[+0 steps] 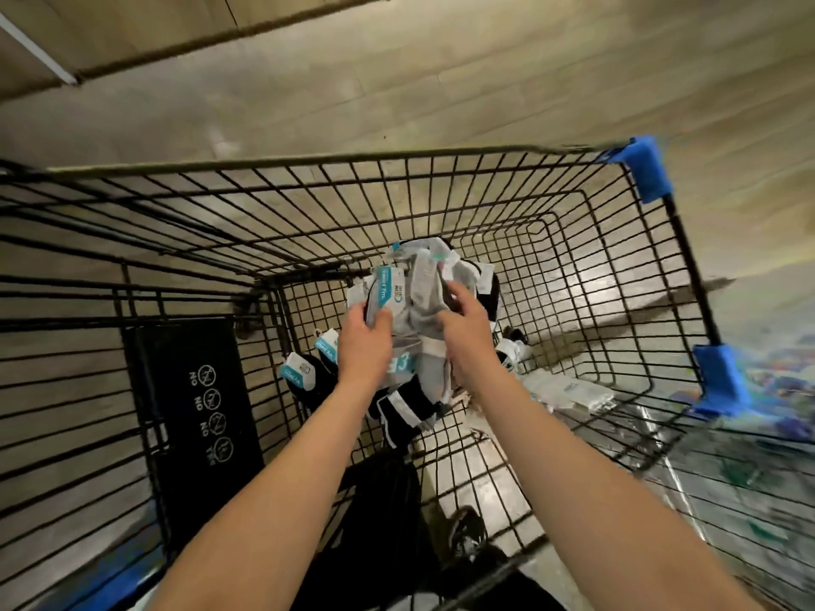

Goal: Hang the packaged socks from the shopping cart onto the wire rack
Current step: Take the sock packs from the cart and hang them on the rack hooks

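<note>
Inside shopping cart, sock packs held between left hand and right hand.

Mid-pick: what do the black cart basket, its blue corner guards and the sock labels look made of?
Black wire shopping cart basket: thin metal rod, dark coated finish, seen in its open grid. Blue corner guards: probably moulded plastic, smooth and uniform. White-and-teal labels on the grey sock bundle: seemingly printed card, flat with crisp edges; blur leaves gloss unclear.

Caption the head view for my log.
The left hand and right hand grip a bundle of packaged socks inside the shopping cart.
</note>
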A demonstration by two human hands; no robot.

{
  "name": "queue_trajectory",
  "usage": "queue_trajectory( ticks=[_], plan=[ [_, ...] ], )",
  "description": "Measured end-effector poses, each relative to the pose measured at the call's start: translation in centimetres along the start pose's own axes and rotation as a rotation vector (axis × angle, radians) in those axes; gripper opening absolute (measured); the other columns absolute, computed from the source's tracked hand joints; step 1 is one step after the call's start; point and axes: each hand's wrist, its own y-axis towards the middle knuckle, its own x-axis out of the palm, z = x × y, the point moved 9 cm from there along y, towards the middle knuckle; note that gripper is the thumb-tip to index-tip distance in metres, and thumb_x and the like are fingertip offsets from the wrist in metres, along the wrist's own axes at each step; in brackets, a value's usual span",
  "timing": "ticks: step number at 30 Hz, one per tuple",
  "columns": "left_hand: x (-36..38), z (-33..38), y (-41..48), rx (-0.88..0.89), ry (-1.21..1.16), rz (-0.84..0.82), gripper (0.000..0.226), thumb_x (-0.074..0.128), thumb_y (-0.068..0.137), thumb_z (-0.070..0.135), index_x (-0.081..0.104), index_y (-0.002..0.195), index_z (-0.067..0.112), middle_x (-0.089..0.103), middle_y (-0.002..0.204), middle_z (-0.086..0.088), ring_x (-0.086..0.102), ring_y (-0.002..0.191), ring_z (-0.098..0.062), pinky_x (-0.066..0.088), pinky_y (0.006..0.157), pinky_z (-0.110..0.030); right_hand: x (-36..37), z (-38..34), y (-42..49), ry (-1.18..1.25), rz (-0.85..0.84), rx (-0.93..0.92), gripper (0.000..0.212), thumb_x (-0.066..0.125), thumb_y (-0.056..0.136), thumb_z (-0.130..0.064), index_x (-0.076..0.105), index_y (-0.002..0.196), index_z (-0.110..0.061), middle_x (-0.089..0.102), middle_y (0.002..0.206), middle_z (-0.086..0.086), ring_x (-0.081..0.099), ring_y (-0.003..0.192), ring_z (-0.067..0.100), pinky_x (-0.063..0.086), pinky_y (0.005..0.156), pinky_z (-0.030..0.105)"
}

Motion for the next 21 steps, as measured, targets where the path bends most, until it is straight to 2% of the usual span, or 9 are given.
queue_trajectory(
  ticks=[3,5,8,11,12,15,18,19,21],
  plan=[
    [-0.5,2.1,-2.9,0.067,0.013,0.010,0.012,0.046,0.105,0.035,0.053,0.108,0.025,0.065,0.096,0.001,0.061,0.078,-0.013,0.045,0.058,-0.028,-3.8,-2.8,-3.2,0.011,0.094,-0.094,0.045,0.052,0.083,0.004,0.069,0.116,-0.021,0.069,0.114,0.002,0.066,0.110,0.028,0.059,0.089,0.046],
    [-0.5,3.8,-4.8,0.126,0.015,0.008,0.012,0.046,0.105,0.033,0.053,0.107,0.024,0.064,0.096,0.001,0.062,0.079,-0.015,0.047,0.057,-0.029,-5.5,-4.5,-5.4,-0.028,0.119,-0.172,0.043,0.048,0.091,0.006,0.067,0.109,-0.027,0.066,0.106,-0.007,0.065,0.105,0.022,0.059,0.083,0.037],
    [1.1,6.7,-8.3,0.176,-0.060,-0.080,0.002,0.048,0.105,0.032,0.050,0.105,0.030,0.063,0.098,0.004,0.067,0.086,-0.015,0.060,0.071,-0.037,-7.5,-6.0,-8.8,-0.182,0.118,-0.281,0.040,0.051,0.095,-0.002,0.066,0.121,-0.029,0.064,0.116,-0.004,0.063,0.108,0.015,0.057,0.085,0.031],
    [3.4,9.5,-11.8,0.252,-0.060,-0.152,0.009,0.050,0.104,0.033,0.053,0.108,0.026,0.065,0.097,0.004,0.067,0.090,-0.015,0.059,0.078,-0.036,-9.1,-7.3,-12.2,-0.352,0.095,-0.397,0.046,0.055,0.095,-0.005,0.060,0.135,-0.026,0.051,0.128,0.000,0.051,0.117,0.009,0.049,0.090,0.018],
    [4.1,10.2,-13.1,0.265,-0.074,-0.167,0.010,0.050,0.104,0.034,0.054,0.108,0.025,0.065,0.098,0.003,0.068,0.093,-0.018,0.058,0.079,-0.035,-9.9,-7.8,-13.4,-0.363,0.089,-0.433,0.045,0.056,0.095,-0.006,0.061,0.135,-0.026,0.046,0.135,0.000,0.045,0.124,0.009,0.047,0.098,0.019],
    [6.1,12.2,-17.5,0.342,-0.076,-0.192,0.007,0.049,0.107,0.025,0.051,0.111,0.020,0.059,0.093,0.009,0.058,0.085,-0.005,0.045,0.063,-0.006,-13.1,-8.6,-17.1,-0.295,0.088,-0.481,0.026,0.057,0.101,-0.028,0.066,0.122,-0.041,0.036,0.156,-0.003,0.032,0.142,0.009,0.032,0.118,0.034],
    [8.8,14.0,-22.7,0.452,-0.040,-0.257,0.012,0.047,0.107,0.023,0.053,0.117,0.020,0.060,0.102,0.003,0.051,0.081,0.001,0.040,0.058,-0.002,-17.5,-8.7,-20.5,-0.240,0.162,-0.535,0.016,0.055,0.103,-0.030,0.058,0.117,-0.036,0.058,0.136,-0.003,0.058,0.121,0.015,0.050,0.105,0.045],
    [9.7,14.4,-24.4,0.479,-0.041,-0.284,0.013,0.047,0.107,0.023,0.053,0.118,0.022,0.061,0.105,0.003,0.054,0.085,-0.002,0.041,0.063,-0.005,-19.4,-8.6,-21.6,-0.217,0.212,-0.552,0.017,0.057,0.101,-0.028,0.054,0.116,-0.035,0.063,0.127,-0.003,0.063,0.111,0.014,0.054,0.097,0.043],
    [11.6,15.0,-27.8,0.503,-0.067,-0.337,0.016,0.048,0.105,0.022,0.056,0.120,0.023,0.062,0.103,0.006,0.060,0.096,-0.014,0.050,0.081,-0.023,-23.5,-8.4,-24.2,-0.129,0.314,-0.578,0.031,0.065,0.096,-0.023,0.049,0.120,-0.034,0.064,0.115,-0.006,0.064,0.104,0.010,0.055,0.091,0.030]
  ],
)
